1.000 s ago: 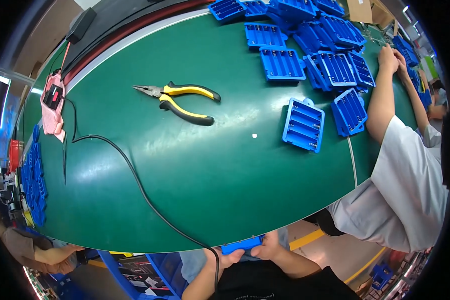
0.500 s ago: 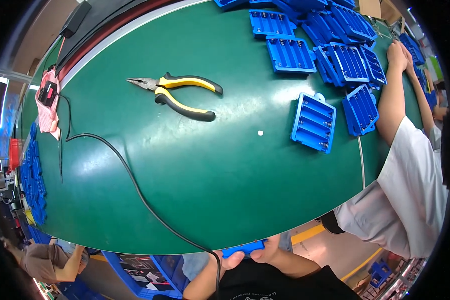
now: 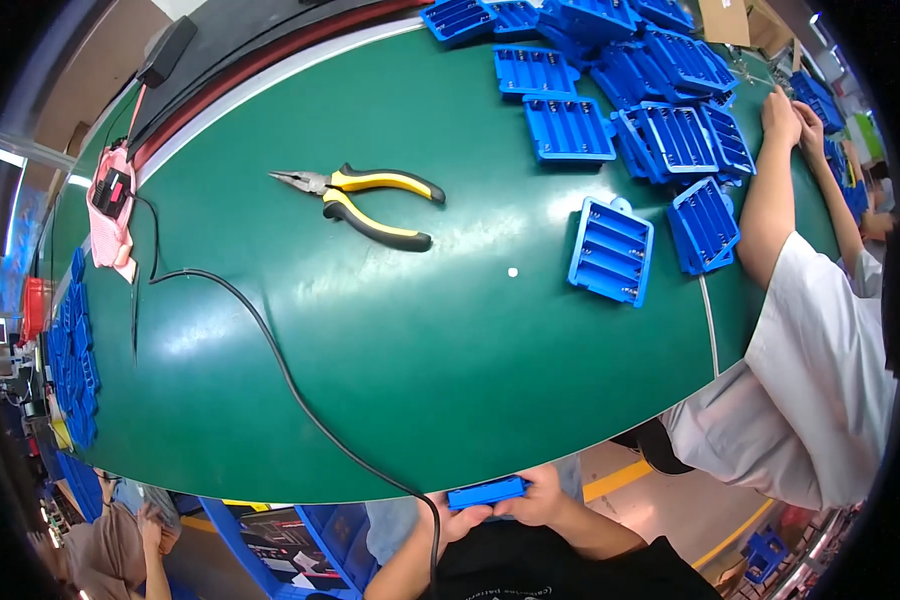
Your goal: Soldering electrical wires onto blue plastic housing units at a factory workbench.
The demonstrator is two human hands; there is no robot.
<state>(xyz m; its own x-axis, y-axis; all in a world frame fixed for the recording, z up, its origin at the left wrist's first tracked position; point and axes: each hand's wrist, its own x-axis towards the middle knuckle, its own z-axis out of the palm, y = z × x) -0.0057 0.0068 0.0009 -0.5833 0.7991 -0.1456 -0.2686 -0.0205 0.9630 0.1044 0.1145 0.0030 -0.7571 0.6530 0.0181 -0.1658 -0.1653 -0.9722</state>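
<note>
Between my two hands, at the near edge of the green table, is a blue battery holder, seen edge-on. My left hand grips its left end, and my right hand has hold of the right end with the thumb along the near side. A black cable runs down past my left hand and over that forearm. Long-nose pliers with yellow and black handles lie spread on the table farther up. A single blue battery holder with bare slots lies to the right of a small white dot.
Blue battery holders are heaped at the far right. A co-worker's arms rest beside them. At the left lie a pink cloth pouch and more blue holders. A blue bin stands below the near edge.
The battery holder in my hands has tilted and its other face shows more. My right hand has risen slightly. The table scene has shifted a little in view; the co-worker's hands have moved.
</note>
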